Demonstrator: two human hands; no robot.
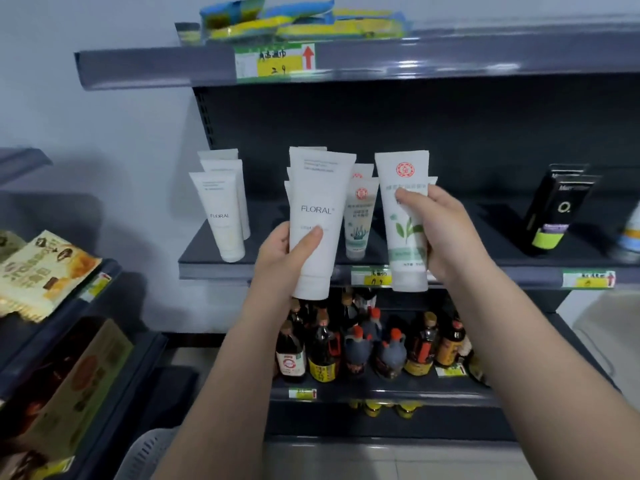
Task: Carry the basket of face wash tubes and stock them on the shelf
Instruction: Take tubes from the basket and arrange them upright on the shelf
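Note:
My left hand (284, 258) grips a white FLORAL tube (320, 192), cap down, in front of the middle shelf (214, 268). My right hand (440, 230) holds a white tube with a green leaf print and red emblem (401, 168), also cap down. Both tubes hang just before the shelf's front edge. On the shelf stand other FLORAL tubes (221, 209) at the left, more white tubes behind the one in my left hand, and a pale green tube (360, 220) between my hands. A grey plastic basket (145, 452) shows at the bottom left, partly hidden by my left arm.
A black box (554, 209) stands at the right of the middle shelf. Sauce bottles (363, 341) fill the shelf below. Blue and yellow packets (301, 22) lie on the top shelf. Snack bags (41, 268) sit on a rack to the left.

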